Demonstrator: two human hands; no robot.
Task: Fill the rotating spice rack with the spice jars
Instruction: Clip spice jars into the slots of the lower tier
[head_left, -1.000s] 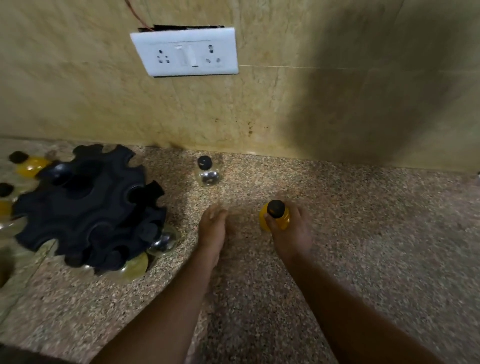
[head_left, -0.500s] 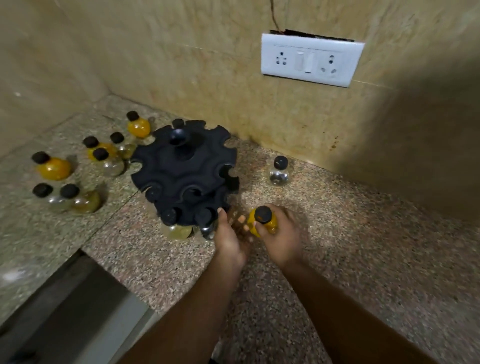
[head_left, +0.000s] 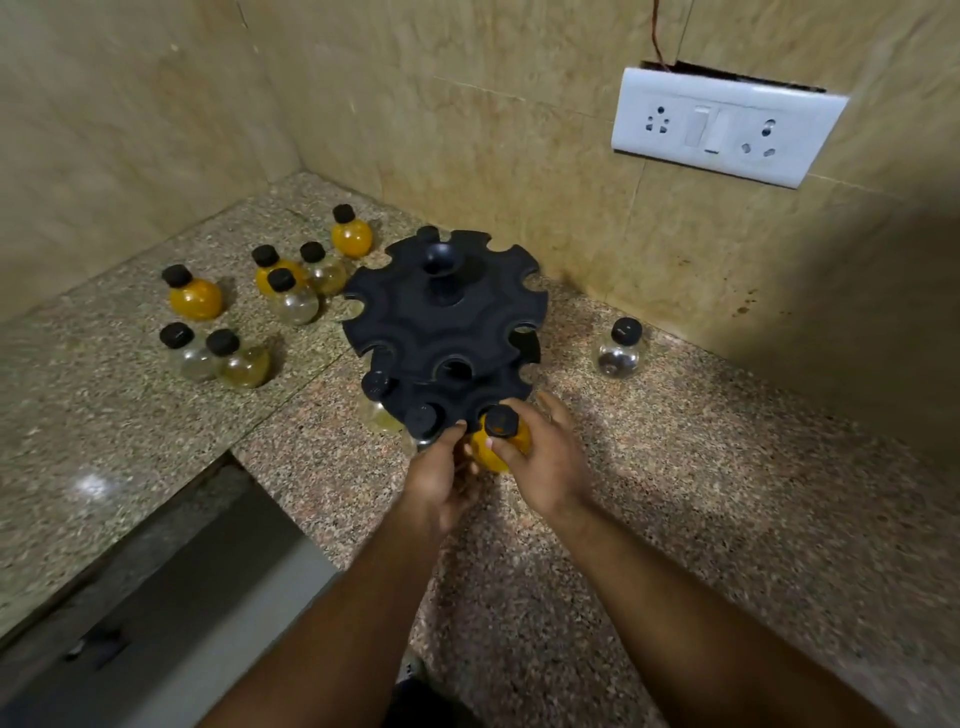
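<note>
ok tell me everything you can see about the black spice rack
The spice rack is matte black, plastic by the look of it, with two stacked round tiers whose rims are cut into open notches, and a cupped knob on a centre post. It stands upright on the speckled stone counter, close to the tiled wall. The upper tier's notches look empty. In the lower tier's front edge sit two black-capped jars, and the right hand is bringing a yellow jar up to the next notch. The left hand is at that front edge.

yellow jar (head_left: 500, 441) now at rack (head_left: 447, 332) edge
</note>
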